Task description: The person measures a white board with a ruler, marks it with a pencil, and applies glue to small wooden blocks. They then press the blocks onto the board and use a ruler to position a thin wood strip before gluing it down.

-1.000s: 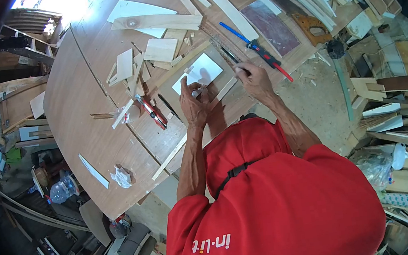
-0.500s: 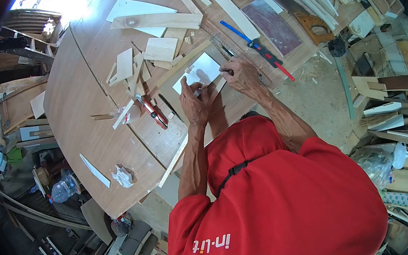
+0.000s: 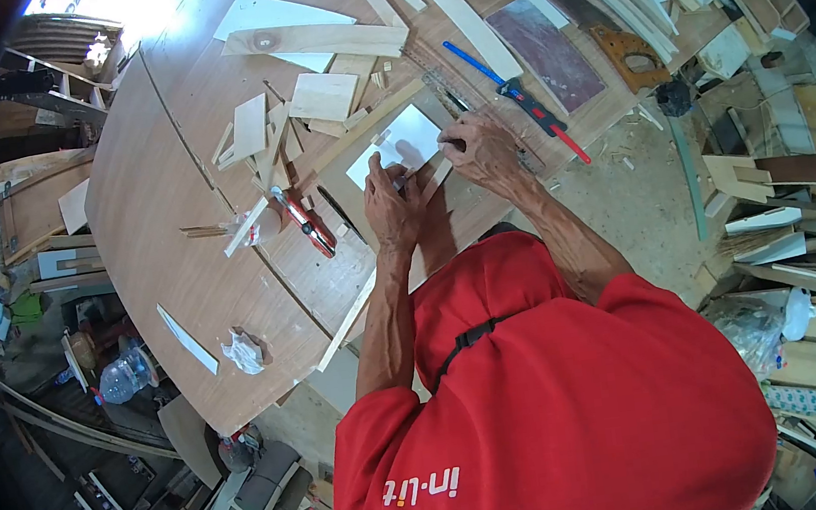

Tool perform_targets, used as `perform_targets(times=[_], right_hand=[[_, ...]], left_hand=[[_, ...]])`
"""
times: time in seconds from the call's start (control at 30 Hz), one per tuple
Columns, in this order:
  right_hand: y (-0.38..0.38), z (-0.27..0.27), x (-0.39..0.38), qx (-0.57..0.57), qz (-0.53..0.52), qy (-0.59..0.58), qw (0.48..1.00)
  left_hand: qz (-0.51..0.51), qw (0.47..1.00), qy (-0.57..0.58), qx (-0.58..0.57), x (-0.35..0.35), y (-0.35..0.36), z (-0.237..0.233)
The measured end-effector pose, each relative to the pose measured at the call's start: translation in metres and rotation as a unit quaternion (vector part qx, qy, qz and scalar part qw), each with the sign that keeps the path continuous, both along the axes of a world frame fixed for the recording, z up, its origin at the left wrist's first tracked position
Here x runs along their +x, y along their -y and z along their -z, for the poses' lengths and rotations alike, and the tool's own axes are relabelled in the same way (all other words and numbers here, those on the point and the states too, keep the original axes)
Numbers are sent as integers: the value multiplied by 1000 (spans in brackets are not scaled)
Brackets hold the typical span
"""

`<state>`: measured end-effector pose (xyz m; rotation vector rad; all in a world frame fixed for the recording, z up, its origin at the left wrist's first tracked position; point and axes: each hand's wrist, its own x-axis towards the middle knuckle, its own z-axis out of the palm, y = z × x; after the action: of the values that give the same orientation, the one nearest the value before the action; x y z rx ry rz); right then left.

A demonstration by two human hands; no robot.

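Curling left hand (image 3: pixel 394 207) at white board (image 3: pixel 420 133), grip unclear; holding right hand (image 3: pixel 490 155) narrow beside its right corner, any contents hidden.

A handsaw (image 3: pixel 629 56) lies near the table edge; crumpled white material (image 3: pixel 242 352), perhaps paper, lies apart.

Since a second ago, your right hand (image 3: pixel 489 153) has come inward, its fingertips now close beside the white panel (image 3: pixel 421 129), and the long thin wood strip (image 3: pixel 347 322) has shifted slightly toward you.
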<state>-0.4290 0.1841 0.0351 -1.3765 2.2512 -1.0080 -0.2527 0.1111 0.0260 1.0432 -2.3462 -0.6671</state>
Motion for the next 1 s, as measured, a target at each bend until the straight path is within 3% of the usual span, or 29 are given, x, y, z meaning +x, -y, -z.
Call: perform_targets(times=[0.33,0.5,0.63,0.7,0.77,0.83,0.9,0.97,1.0], right_hand=[[-1,-4,2,20,11,45,999],[1,-4,1,17,24,56,998],[1,-5,-1,24,14,48,998],[-2,-6,-3,9,0,52,999],[-5,-9,-5,-6,-23,49,999],[-11,-3,-7,-26,-42,30,998],[-17,-4,-9,-48,-64,11,997],[-22,-15,-8,27,-11,146,989],[-24,-14,-7,26,-20,146,989]], left_hand=[[3,1000,-2,-7,1,-2,-3],[2,996,-36,77,9,-4,-7],[-3,999,-46,27,24,-2,-9],[0,998,-23,-59,41,-4,-13],[-26,998,-13,-59,59,-15,-17],[-40,992,109,-48,79,-30,-18],[-43,988,130,-75,94,-41,-9],[-37,978,202,-39,101,-49,-15],[-31,980,192,-35,104,-51,-14]])
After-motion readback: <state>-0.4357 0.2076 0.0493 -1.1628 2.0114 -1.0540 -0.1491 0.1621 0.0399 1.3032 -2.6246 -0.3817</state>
